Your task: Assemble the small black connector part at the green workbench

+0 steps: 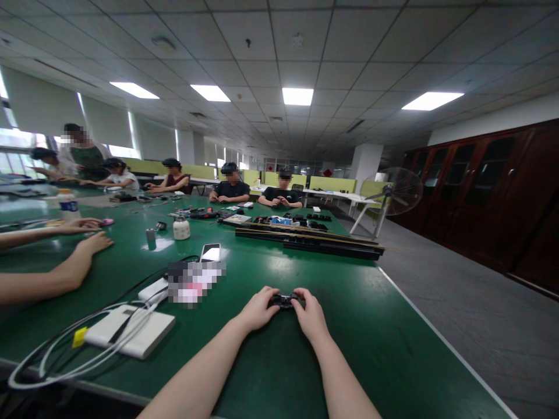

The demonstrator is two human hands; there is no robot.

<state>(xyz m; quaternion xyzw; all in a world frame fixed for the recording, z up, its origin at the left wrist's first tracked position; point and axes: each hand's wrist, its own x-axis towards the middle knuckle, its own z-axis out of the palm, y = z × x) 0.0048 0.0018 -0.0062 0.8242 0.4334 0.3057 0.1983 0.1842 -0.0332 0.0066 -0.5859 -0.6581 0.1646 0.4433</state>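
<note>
Both of my hands meet over a green table (375,326) and pinch a small black part (283,301) between them. My left hand (258,310) grips its left end with curled fingers. My right hand (311,315) holds its right end the same way. The part rests on or just above the tabletop; I cannot tell which. Its details are too small to make out.
A white power bank (131,333) with looped white cables lies at my left, and a phone (211,252) sits beyond it. Another person's hands (89,244) rest on the table at left. Long black rails (314,240) lie across the middle. Several people sit at the far end. A floor fan (395,192) stands at right.
</note>
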